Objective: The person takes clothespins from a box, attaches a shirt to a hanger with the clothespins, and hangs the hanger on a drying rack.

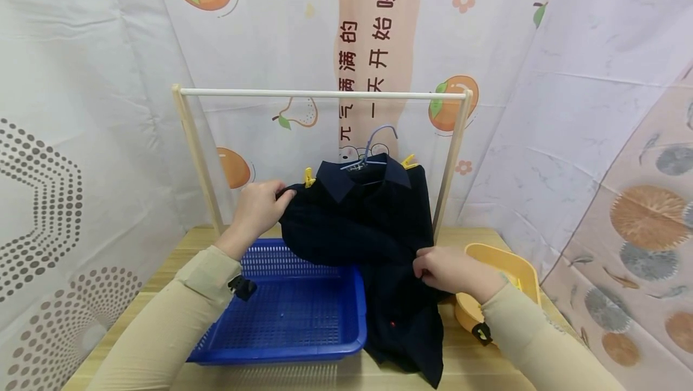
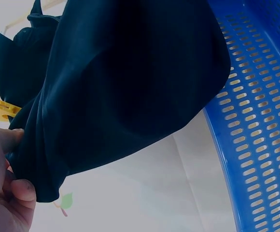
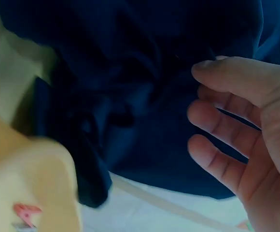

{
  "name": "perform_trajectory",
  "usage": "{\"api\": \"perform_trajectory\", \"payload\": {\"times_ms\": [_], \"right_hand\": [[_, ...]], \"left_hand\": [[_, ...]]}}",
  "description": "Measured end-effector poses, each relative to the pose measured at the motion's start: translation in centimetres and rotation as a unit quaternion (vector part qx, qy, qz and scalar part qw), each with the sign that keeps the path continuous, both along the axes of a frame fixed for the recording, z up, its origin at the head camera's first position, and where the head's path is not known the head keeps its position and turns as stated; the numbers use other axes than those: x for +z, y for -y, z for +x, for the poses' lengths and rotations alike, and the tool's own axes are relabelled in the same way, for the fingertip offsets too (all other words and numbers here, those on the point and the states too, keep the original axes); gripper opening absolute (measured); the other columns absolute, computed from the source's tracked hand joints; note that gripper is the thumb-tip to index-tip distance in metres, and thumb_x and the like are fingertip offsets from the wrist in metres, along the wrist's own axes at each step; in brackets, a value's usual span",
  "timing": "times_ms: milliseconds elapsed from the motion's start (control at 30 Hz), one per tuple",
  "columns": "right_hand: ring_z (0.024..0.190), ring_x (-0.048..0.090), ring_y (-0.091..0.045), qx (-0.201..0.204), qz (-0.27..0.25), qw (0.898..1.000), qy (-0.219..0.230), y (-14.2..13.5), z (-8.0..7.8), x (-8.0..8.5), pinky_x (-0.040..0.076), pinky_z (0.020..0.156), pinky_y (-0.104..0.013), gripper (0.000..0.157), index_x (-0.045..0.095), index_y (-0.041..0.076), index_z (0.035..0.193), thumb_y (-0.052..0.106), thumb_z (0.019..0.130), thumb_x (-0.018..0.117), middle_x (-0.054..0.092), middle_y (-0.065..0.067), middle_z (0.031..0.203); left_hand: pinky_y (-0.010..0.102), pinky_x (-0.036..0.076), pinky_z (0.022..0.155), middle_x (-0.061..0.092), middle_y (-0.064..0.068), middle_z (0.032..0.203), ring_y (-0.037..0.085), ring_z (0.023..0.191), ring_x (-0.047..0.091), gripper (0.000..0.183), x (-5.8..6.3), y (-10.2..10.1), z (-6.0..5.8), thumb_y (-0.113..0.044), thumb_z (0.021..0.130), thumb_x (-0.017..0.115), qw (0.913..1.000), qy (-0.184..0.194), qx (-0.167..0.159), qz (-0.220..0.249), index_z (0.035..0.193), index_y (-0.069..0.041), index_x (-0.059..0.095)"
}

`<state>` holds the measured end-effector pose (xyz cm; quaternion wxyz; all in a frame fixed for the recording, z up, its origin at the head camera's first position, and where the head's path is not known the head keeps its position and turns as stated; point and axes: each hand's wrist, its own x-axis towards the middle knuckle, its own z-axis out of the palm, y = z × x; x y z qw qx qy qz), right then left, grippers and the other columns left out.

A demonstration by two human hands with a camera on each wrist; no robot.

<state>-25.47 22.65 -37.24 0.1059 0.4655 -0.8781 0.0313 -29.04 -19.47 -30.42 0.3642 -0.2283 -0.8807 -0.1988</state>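
Observation:
A dark navy collared shirt is on a blue wire hanger, whose hook stands below the rack's white rod. Yellow clothespins sit at both shoulders. My left hand pinches the cloth near the shoulder at the left; in the left wrist view, thumb and fingers grip its bunched edge beside a yellow clothespin. Lower down at the right side, my right hand pinches the shirt between thumb and forefinger, its other fingers loosely bent in the right wrist view. Part of the forefinger is hidden there.
Below the shirt's left part stands a blue perforated basket. A wooden rack with a white rod rises behind. To the right is a yellow container holding clothespins, including a red one. Printed curtains surround the wooden table.

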Motion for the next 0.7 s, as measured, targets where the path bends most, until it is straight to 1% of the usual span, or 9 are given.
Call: {"api": "perform_trajectory", "payload": {"times_ms": [167,300,500,700], "right_hand": [[0.067,0.051,-0.004,0.013,0.027,0.999,0.042,0.8,0.0,-1.3,0.047,0.061,-0.023,0.021,0.07,0.019,0.078,-0.001,0.08,0.077,0.052,0.013,0.079],[0.066,0.049,-0.004,0.003,0.029,0.998,0.048,0.9,0.1,-1.7,0.045,0.061,-0.024,0.023,0.068,0.021,0.077,-0.001,0.08,0.077,0.05,0.013,0.078],[0.066,0.047,-0.004,-0.003,0.019,0.999,0.045,0.8,0.3,-1.4,0.043,0.06,-0.024,0.026,0.065,0.022,0.076,-0.001,0.079,0.079,0.049,0.013,0.078],[0.066,0.049,-0.003,-0.018,-0.008,0.999,0.039,-0.1,0.3,-0.4,0.045,0.059,-0.024,0.025,0.066,0.02,0.077,-0.001,0.079,0.079,0.051,0.011,0.078]], "left_hand": [[0.033,0.033,0.05,0.042,-0.004,0.054,0.015,0.048,0.041,0.03,0.1,0.0,0.0,-0.016,0.096,0.071,1.0,0.001,0.001,0.001,0.069,-0.011,0.06],[0.034,0.034,0.051,0.046,-0.003,0.055,0.016,0.049,0.043,0.027,0.2,0.0,0.2,-0.016,0.096,0.071,1.0,0.003,0.004,0.001,0.071,-0.01,0.062],[0.034,0.035,0.05,0.046,-0.002,0.055,0.016,0.048,0.043,0.027,0.2,0.0,0.2,-0.016,0.096,0.072,1.0,-0.001,0.005,-0.001,0.071,-0.01,0.063],[0.033,0.034,0.05,0.045,-0.003,0.054,0.016,0.048,0.042,0.027,0.3,0.0,0.2,-0.016,0.096,0.072,1.0,-0.006,0.005,-0.006,0.071,-0.01,0.063]]}}
